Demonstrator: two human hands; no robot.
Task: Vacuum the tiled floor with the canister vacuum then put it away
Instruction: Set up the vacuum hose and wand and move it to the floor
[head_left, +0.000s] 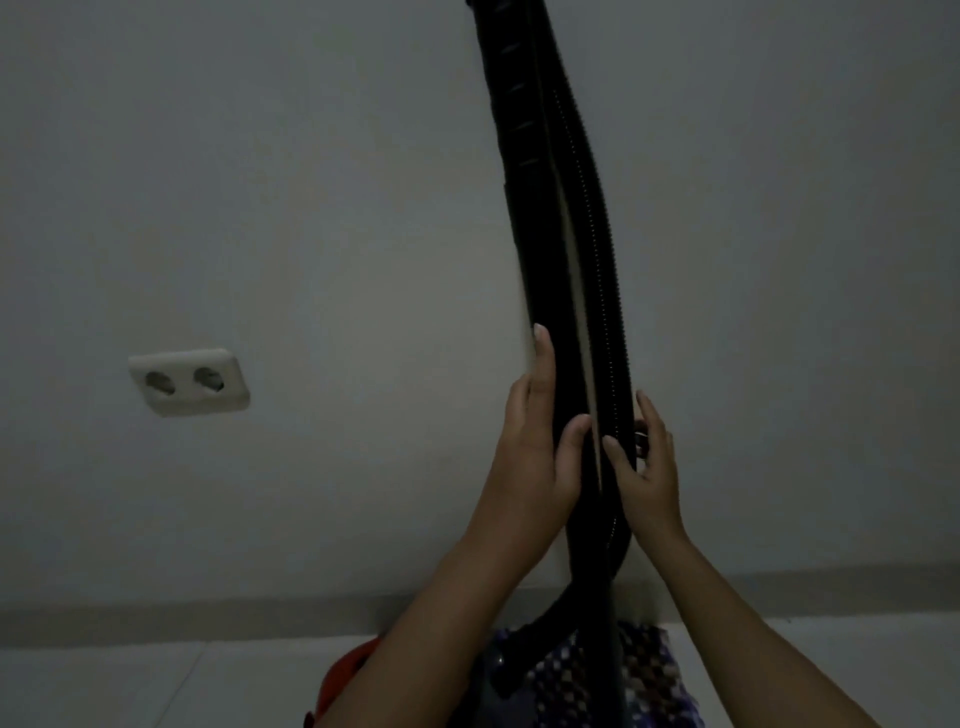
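The scene is dim and grey, with low contrast and soft grain. The wall (311, 208) is palest near the centre and darkens toward 10 and 2 o'clock. The black hose (597, 270) loses most detail in shadow. Wide-angle distortion bends the skirting line (156, 610) toward 8 o'clock. No glare shows.

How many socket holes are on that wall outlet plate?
2. Both sit side by side in the white outlet plate on the wall, left of the vacuum tube: one left, one right. None look hidden.
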